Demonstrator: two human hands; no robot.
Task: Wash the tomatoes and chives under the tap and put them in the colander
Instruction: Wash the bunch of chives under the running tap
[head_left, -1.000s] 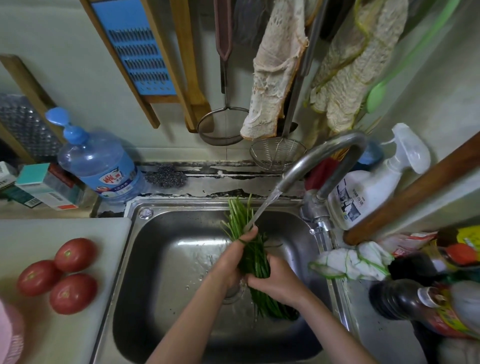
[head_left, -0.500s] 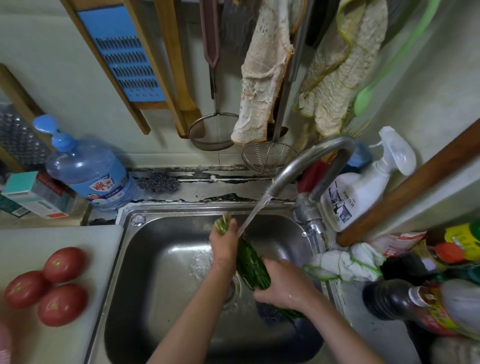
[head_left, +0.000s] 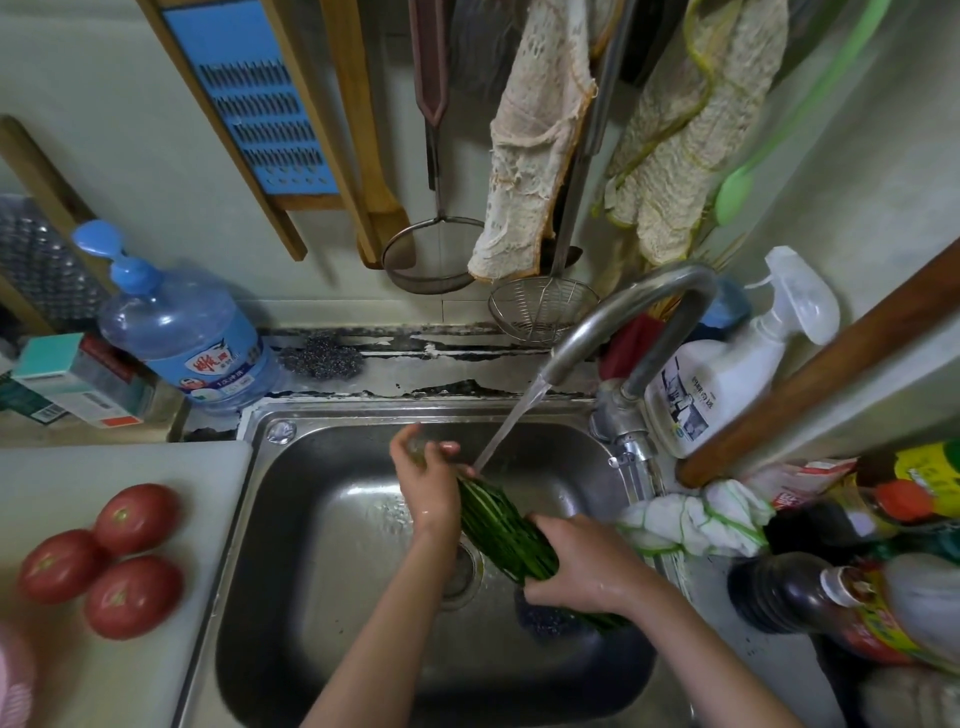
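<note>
A bunch of green chives (head_left: 501, 530) lies slanted over the steel sink (head_left: 322, 597), under the water running from the tap (head_left: 639, 306). My right hand (head_left: 576, 564) grips the lower part of the bunch. My left hand (head_left: 428, 480) wraps the upper end of the chives, where the stream hits; the tips are hidden behind it. Three red tomatoes (head_left: 101, 558) sit on the white board (head_left: 62, 478) left of the sink. A pink edge (head_left: 15, 680) shows at the bottom left corner; what it is cannot be told.
A blue water jug (head_left: 182, 332) and boxes (head_left: 78, 379) stand at the back left. A spray bottle (head_left: 727, 358), a rag (head_left: 691, 519) and sauce bottles (head_left: 852, 603) crowd the right side. Strainers (head_left: 540, 312), cloths (head_left: 535, 145) and a grater (head_left: 254, 98) hang on the wall.
My left hand has slid up the chives, gathering the spread tips into a tight bunch. The bunch has tilted more to the left under the stream. The view has shifted slightly.
</note>
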